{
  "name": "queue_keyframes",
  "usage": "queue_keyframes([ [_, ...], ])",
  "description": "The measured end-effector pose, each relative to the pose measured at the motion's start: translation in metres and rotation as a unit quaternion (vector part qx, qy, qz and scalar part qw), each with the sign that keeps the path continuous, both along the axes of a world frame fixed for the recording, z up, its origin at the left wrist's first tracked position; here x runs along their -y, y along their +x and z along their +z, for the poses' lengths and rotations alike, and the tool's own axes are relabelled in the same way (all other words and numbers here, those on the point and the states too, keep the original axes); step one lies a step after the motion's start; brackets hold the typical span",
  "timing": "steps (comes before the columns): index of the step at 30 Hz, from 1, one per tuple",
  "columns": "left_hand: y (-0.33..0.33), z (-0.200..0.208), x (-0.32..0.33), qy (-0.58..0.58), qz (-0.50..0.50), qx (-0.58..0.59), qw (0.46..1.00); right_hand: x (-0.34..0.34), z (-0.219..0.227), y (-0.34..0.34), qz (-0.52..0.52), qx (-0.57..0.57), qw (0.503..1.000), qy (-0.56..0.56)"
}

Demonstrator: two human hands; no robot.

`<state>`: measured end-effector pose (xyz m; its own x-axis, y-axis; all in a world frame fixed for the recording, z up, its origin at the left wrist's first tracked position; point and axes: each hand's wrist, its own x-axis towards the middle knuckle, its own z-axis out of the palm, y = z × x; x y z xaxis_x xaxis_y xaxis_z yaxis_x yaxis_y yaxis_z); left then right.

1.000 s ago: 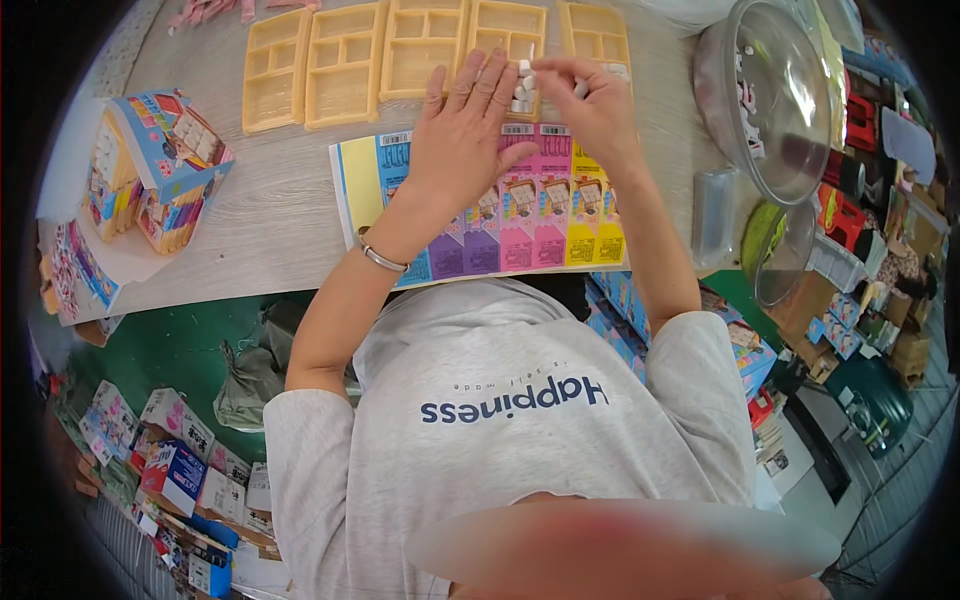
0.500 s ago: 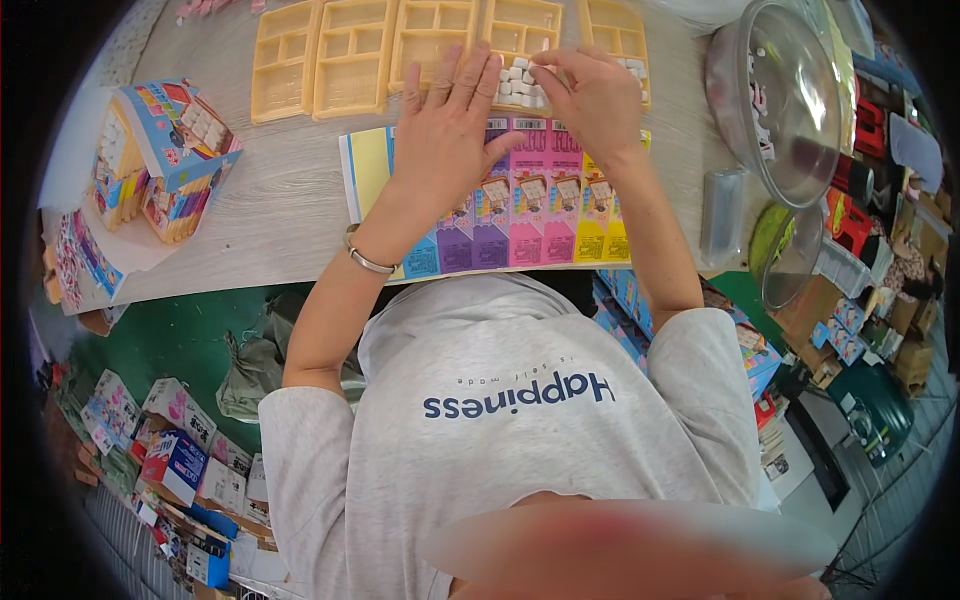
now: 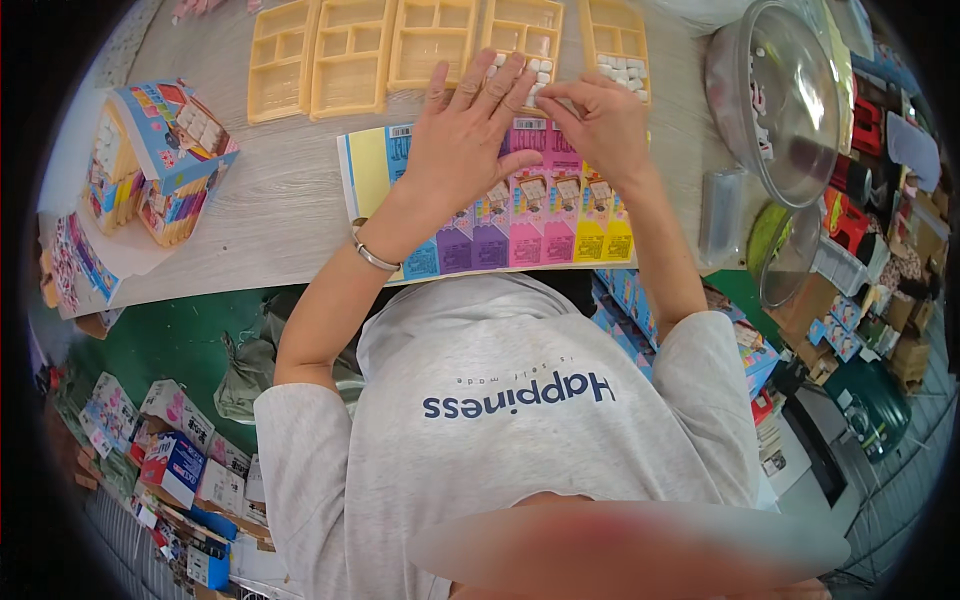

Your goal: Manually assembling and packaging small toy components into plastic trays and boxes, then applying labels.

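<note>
A yellow compartment tray (image 3: pixel 522 12) lies in front of me, with small white blocks (image 3: pixel 541 68) in its near compartment. My left hand (image 3: pixel 462 140) is open, palm down, its stretched fingers resting over the left part of those blocks and hiding some of them. At the tray's near right corner my right hand (image 3: pixel 607 125) is closed, thumb and forefinger pinched together by the blocks. Whatever sits between those fingertips is too small to make out. To the right lies another yellow tray (image 3: pixel 612 18) with white blocks in its near compartment.
Three more yellow trays (image 3: pixel 350 62) stand in a row to the left. Under my forearms lies a colourful printed sheet (image 3: pixel 535 215). A clear bowl (image 3: pixel 722 110) with white pieces is at the right, near a clear cylinder (image 3: pixel 722 215). Printed card boxes (image 3: pixel 165 160) stand at left.
My left hand has slid right, its fingers now over the white blocks. My right hand has drawn slightly nearer to me, uncovering more blocks in the right tray.
</note>
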<state>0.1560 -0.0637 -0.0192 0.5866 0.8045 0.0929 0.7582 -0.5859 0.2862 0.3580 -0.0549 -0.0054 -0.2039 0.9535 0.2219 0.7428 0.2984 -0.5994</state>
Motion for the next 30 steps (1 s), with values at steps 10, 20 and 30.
queue_keyframes([
  [10,0.006,0.006,0.003,-0.009,0.001,-0.015,1.000,-0.064,0.057,0.006,-0.120,0.042,0.991,-0.030],
  [20,-0.101,0.019,-0.095,0.298,0.014,-0.280,0.912,-0.275,0.005,0.077,-0.160,0.448,0.879,0.028],
  [30,-0.069,0.011,-0.079,0.057,0.019,-0.082,0.995,-0.265,0.005,0.100,-0.234,0.338,0.911,0.040],
])
